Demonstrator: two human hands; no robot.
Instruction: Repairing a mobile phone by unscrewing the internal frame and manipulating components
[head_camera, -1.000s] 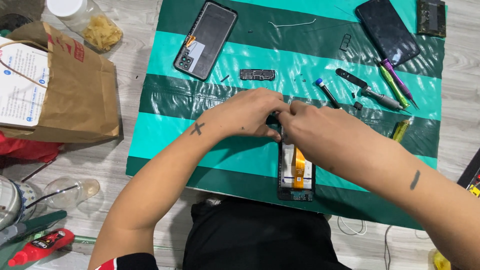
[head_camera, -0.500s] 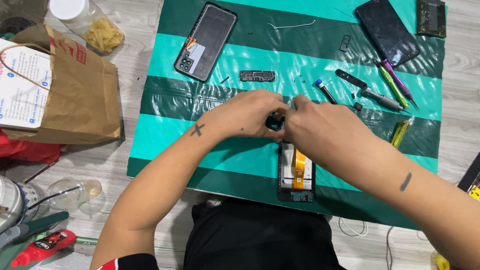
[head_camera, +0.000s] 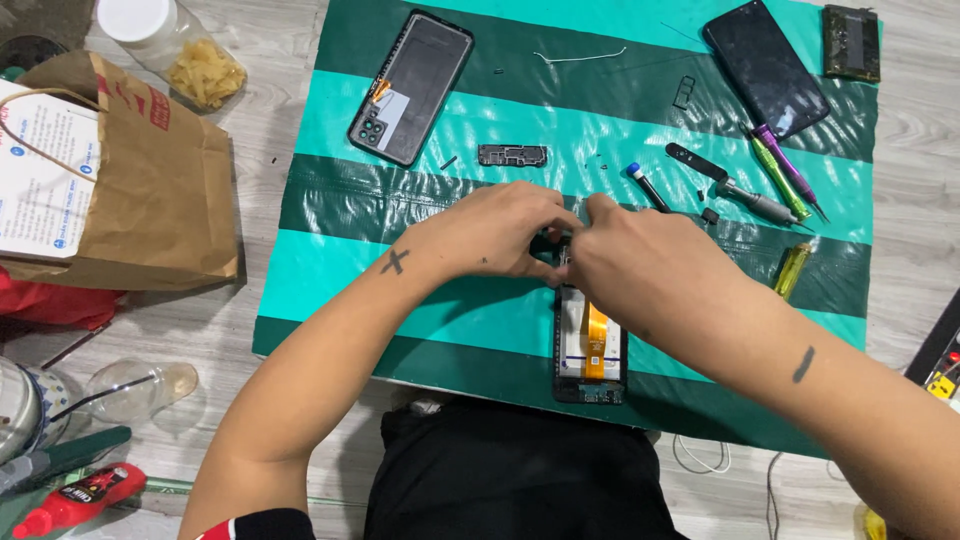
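Two hands meet over the far end of an opened phone (head_camera: 590, 345) that lies lengthwise on a green striped mat (head_camera: 330, 270) spread on the floor. The left hand (head_camera: 500, 235) curls in from the left, its fingers bent together and pinched at the phone's far edge; the right hand (head_camera: 640, 265) comes in from the right, its fingers likewise drawn together at the same spot. The fingertips of both hide what they pinch, so whether it is a small part or the phone's frame itself cannot be told. The phone's near half shows below the hands — a dark frame with an orange ribbon cable running along its middle.

Just beyond the hands, far on the mat, lie a small dark rectangular part (head_camera: 512, 155) and a few tiny loose bits. Farther left and far sits a phone back cover (head_camera: 412, 88), inner side up. To the right of the hands are a slim tool with a blue tip (head_camera: 645, 184), a grey-handled screwdriver (head_camera: 745, 198), two thin green and purple tools (head_camera: 785, 175) and a yellow lighter (head_camera: 792, 268). At the far right corner lies a dark phone screen (head_camera: 765, 65).

Off the mat on the left stand a brown paper bag (head_camera: 150, 200) and — beyond it — a clear jar with a white lid (head_camera: 175, 50).
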